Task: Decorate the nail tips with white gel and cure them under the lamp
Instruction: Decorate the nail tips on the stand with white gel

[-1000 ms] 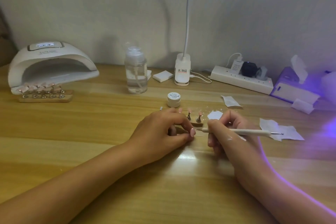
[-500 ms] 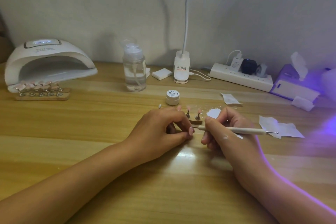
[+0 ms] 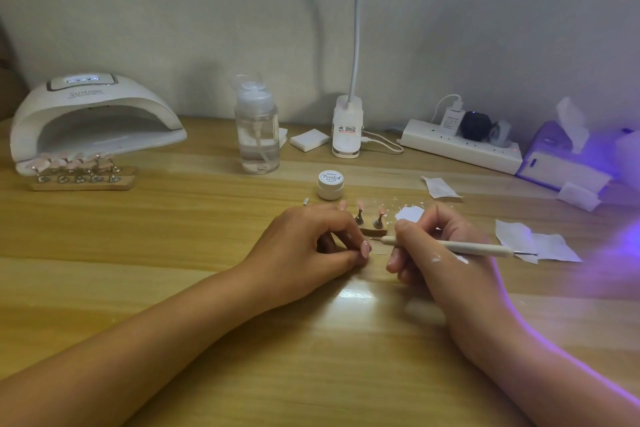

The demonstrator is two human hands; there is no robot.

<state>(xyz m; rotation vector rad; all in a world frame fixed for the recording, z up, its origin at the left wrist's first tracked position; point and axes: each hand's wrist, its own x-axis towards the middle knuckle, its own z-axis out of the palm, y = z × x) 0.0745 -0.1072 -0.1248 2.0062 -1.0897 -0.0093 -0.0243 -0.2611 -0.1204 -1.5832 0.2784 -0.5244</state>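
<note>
My left hand [image 3: 308, 243] rests curled on the wooden table, its fingers pinched on something small that stays hidden. My right hand [image 3: 433, 253] grips a white dotting pen [image 3: 460, 247] that lies nearly level, its near tip pointing left toward my left fingertips. Just behind my hands stand two pink nail tips [image 3: 370, 213] on metal holders on a small wooden base. A white gel jar [image 3: 330, 184] sits closed behind them. At the far left is the white curing lamp [image 3: 90, 118], with a wooden rack of several pink nail tips [image 3: 81, 172] in front of its mouth.
A clear pump bottle [image 3: 258, 135], a clip lamp base [image 3: 347, 132], a white pad [image 3: 309, 140] and a power strip [image 3: 460, 146] line the back. Paper wipes [image 3: 533, 244] and a tissue box [image 3: 561, 159] lie to the right, where purple light glows.
Both hands have stayed almost in place; the pen lies slightly more level. The view shifted a little.
</note>
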